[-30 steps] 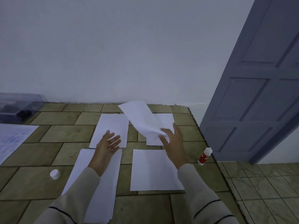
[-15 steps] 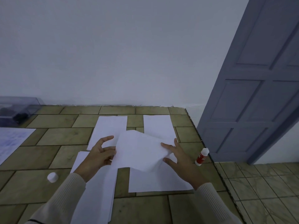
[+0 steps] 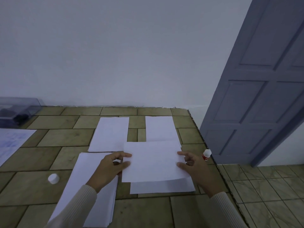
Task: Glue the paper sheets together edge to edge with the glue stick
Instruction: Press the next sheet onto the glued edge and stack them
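Note:
A white paper sheet [image 3: 153, 160] is held level just above the tiled floor, over another sheet [image 3: 162, 186] and overlapping the near edge of the far right sheet [image 3: 160, 127]. My left hand [image 3: 108, 170] pinches its left edge between thumb and fingers. My right hand [image 3: 192, 167] holds its right edge with thumb and forefinger. A fourth sheet [image 3: 110, 134] lies at the far left. The red and white glue stick [image 3: 206, 155] stands uncapped just right of my right hand. Its white cap [image 3: 53, 178] lies on the floor to the left.
A stack of white paper [image 3: 88, 186] lies under my left forearm. A printed sheet [image 3: 11, 142] and a clear plastic box [image 3: 14, 111] sit at the far left. A grey-blue door [image 3: 256, 89] stands open on the right, past the raised floor's edge.
The sheet, held up and curled in my right hand alone, has come down flat over the right-hand sheets. My left hand left the stack and took the sheet's left edge.

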